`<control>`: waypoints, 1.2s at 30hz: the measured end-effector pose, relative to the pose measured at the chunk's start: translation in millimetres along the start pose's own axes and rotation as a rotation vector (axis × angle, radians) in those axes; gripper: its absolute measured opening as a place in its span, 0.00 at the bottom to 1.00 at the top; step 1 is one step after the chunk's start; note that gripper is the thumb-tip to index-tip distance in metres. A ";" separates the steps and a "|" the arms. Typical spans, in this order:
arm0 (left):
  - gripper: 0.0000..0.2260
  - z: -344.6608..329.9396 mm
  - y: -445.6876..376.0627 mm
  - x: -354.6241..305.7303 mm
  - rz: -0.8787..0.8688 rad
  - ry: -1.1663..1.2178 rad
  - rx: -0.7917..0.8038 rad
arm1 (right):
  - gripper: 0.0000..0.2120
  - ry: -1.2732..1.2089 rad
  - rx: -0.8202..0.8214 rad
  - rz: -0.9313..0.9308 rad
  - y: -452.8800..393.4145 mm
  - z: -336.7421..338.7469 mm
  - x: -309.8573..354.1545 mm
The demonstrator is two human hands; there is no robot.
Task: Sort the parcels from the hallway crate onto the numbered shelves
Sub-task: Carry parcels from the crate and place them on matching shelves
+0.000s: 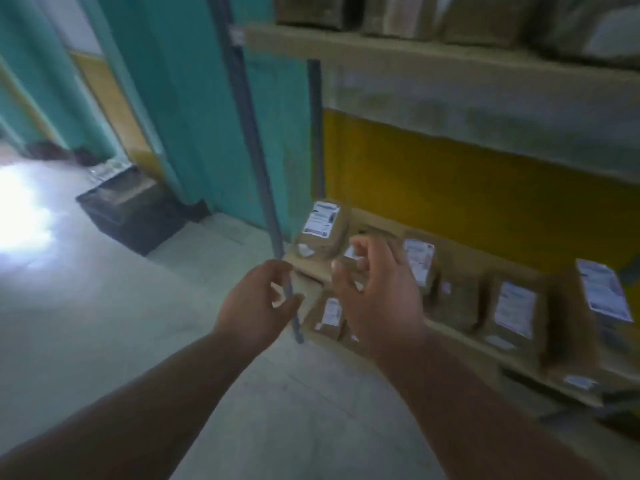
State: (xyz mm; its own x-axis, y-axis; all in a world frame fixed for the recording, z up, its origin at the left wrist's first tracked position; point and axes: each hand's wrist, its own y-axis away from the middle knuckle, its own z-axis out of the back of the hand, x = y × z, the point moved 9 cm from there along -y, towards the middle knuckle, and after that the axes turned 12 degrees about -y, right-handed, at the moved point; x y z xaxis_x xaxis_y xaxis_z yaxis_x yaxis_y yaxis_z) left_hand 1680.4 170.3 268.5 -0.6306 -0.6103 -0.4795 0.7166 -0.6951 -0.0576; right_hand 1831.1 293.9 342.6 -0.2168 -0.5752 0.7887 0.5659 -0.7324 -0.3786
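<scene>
Brown cardboard parcels with white labels stand in a row on a low shelf (485,351) at the right; the leftmost parcel (322,230) stands at the shelf's end. My left hand (256,303) and my right hand (377,292) hover side by side in front of that end, fingers loosely curled, holding nothing. The right hand covers part of a parcel behind it. A dark crate (128,209) with parcels inside sits on the floor in the hallway doorway at the left. The picture is blurred.
An upper shelf (415,53) carries more brown parcels. A grey metal upright (256,161) marks the rack's left end. Teal walls and a door frame (173,98) border the hallway opening. Bright glare lies on the pale floor (20,209) at far left.
</scene>
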 end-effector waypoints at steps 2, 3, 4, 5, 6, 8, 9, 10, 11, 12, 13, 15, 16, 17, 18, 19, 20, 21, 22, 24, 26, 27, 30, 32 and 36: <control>0.19 37.8 11.7 68.7 0.071 -0.039 -0.022 | 0.16 -0.035 0.086 0.023 -0.8 -65.6 40.6; 0.19 56.3 16.8 102.5 0.111 -0.047 -0.036 | 0.17 -0.055 0.130 0.037 0.4 -97.3 60.0; 0.19 74.6 21.8 134.1 0.147 -0.048 -0.056 | 0.17 -0.074 0.166 0.058 1.7 -126.8 78.7; 0.19 91.0 27.2 164.6 0.185 -0.048 -0.076 | 0.17 -0.089 0.200 0.081 2.9 -153.9 96.9; 0.19 107.3 33.3 193.1 0.226 -0.044 -0.096 | 0.17 -0.102 0.236 0.101 3.7 -179.7 115.1; 0.18 132.2 43.9 241.8 0.308 -0.023 -0.123 | 0.17 -0.112 0.308 0.141 3.4 -223.3 147.9; 0.18 141.2 46.7 262.4 0.341 -0.003 -0.132 | 0.17 -0.110 0.341 0.154 1.6 -242.5 162.1; 0.17 148.7 47.0 280.7 0.368 0.014 -0.140 | 0.17 -0.108 0.370 0.164 -1.9 -260.3 174.4; 0.17 154.4 43.9 296.9 0.392 0.028 -0.147 | 0.17 -0.107 0.393 0.178 -6.9 -276.5 185.5; 0.16 159.1 38.1 312.9 0.412 0.040 -0.156 | 0.17 -0.106 0.410 0.197 -13.4 -292.6 196.0; 0.16 162.8 30.5 329.0 0.433 0.056 -0.166 | 0.17 -0.104 0.427 0.215 -20.4 -309.6 205.0; 0.16 165.6 11.4 361.0 0.477 0.093 -0.185 | 0.17 -0.090 0.475 0.246 -35.0 -346.4 218.8; 0.16 165.4 0.3 375.9 0.496 0.109 -0.189 | 0.17 -0.077 0.507 0.260 -43.1 -366.3 224.2; 0.16 165.3 -11.7 390.4 0.510 0.122 -0.192 | 0.17 -0.066 0.539 0.271 -52.3 -386.8 228.8; 0.16 166.5 -24.2 405.2 0.520 0.128 -0.198 | 0.17 -0.061 0.569 0.286 -62.6 -408.2 233.7; 0.16 169.9 -36.5 420.7 0.532 0.125 -0.202 | 0.18 -0.059 0.599 0.305 -73.6 -431.2 239.8; 0.16 175.1 -47.9 438.3 0.547 0.120 -0.206 | 0.18 -0.060 0.625 0.321 -86.3 -455.6 246.0; 0.16 182.4 -58.9 457.0 0.568 0.114 -0.204 | 0.18 -0.065 0.647 0.330 -100.0 -480.1 252.8; 0.15 192.1 -67.5 475.5 0.595 0.110 -0.200 | 0.17 -0.071 0.671 0.331 -113.2 -504.3 260.4; 0.15 217.8 -79.1 511.7 0.659 0.104 -0.216 | 0.17 -0.095 0.727 0.335 -136.7 -552.1 280.4; 0.15 247.1 -90.4 549.4 0.718 0.098 -0.255 | 0.17 -0.122 0.773 0.361 -161.0 -602.9 310.2; 0.15 260.0 -95.4 568.1 0.747 0.101 -0.272 | 0.17 -0.137 0.791 0.367 -171.8 -628.2 325.0; 0.14 287.5 -112.6 627.2 0.822 0.106 -0.316 | 0.15 -0.184 0.834 0.393 -196.0 -704.7 364.0; 0.14 297.8 -132.8 670.9 0.842 0.124 -0.327 | 0.14 -0.188 0.850 0.395 -209.7 -757.0 379.7; 0.15 336.4 -210.8 765.6 0.801 0.136 -0.323 | 0.16 -0.181 0.794 0.358 -256.7 -848.9 393.5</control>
State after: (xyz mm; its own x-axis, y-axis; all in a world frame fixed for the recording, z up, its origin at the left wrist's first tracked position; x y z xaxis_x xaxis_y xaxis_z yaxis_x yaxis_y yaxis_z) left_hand 946.3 -278.1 208.1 0.1247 -0.8044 -0.5809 0.9914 0.0775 0.1056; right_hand 925.3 -53.7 339.0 0.1698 -0.6058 0.7773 0.9748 -0.0123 -0.2225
